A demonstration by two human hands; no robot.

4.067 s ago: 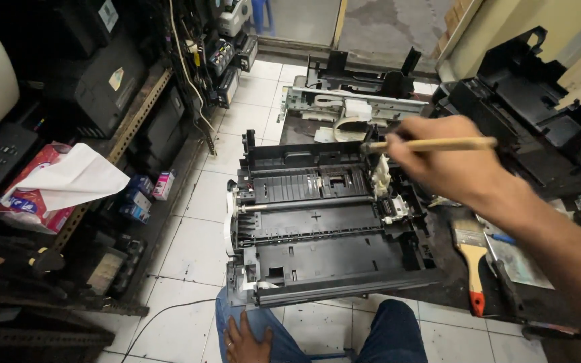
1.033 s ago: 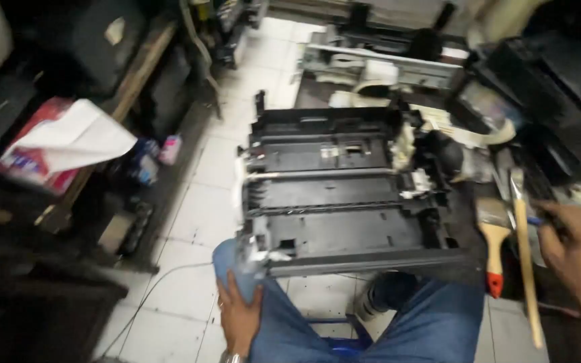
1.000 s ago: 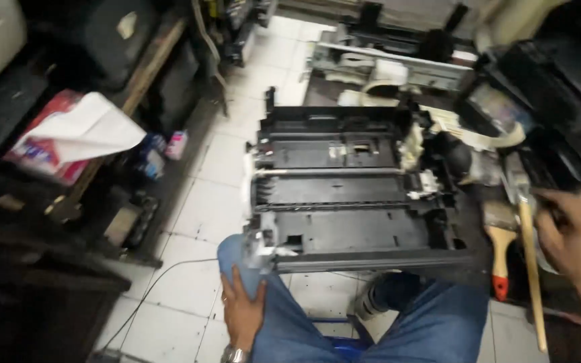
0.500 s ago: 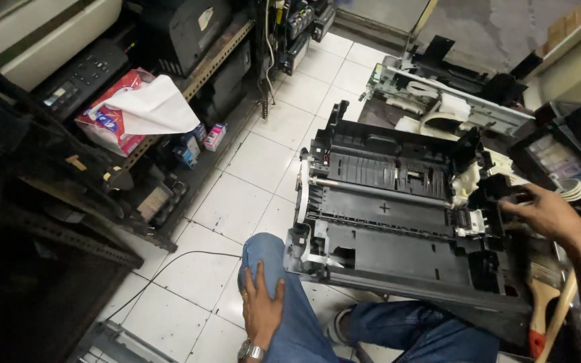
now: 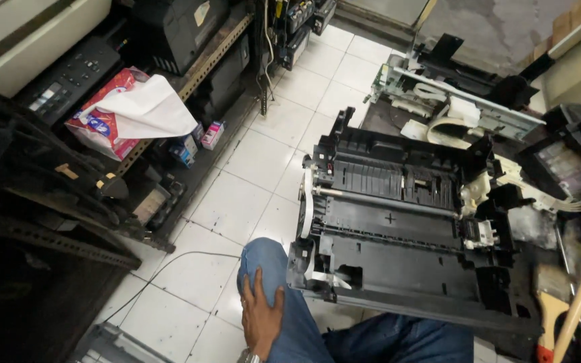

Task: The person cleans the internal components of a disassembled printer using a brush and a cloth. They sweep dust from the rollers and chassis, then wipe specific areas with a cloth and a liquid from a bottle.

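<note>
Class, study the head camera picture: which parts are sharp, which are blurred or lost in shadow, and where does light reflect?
Head view: the black printer frame and left hand on the jeans knee are sharp; the right edge smears with motion blur around the brush handle; the lower left shelving sinks into deep shadow; the white floor tiles show soft glare.

The stripped printer chassis [image 5: 405, 235] sits on the floor at about 3 o'clock from the middle of the view, its black plastic frame open on top with ribbed paper guides, a metal shaft along its upper third and white gears on its left end. It lies flat, the near edge against a blue-jeaned knee. At 4 o'clock, beside its right end, lie 2 brushes: a flat paintbrush [image 5: 550, 310] with a pale wooden and red handle, and a long wooden brush handle [image 5: 578, 306], blurred.
</note>
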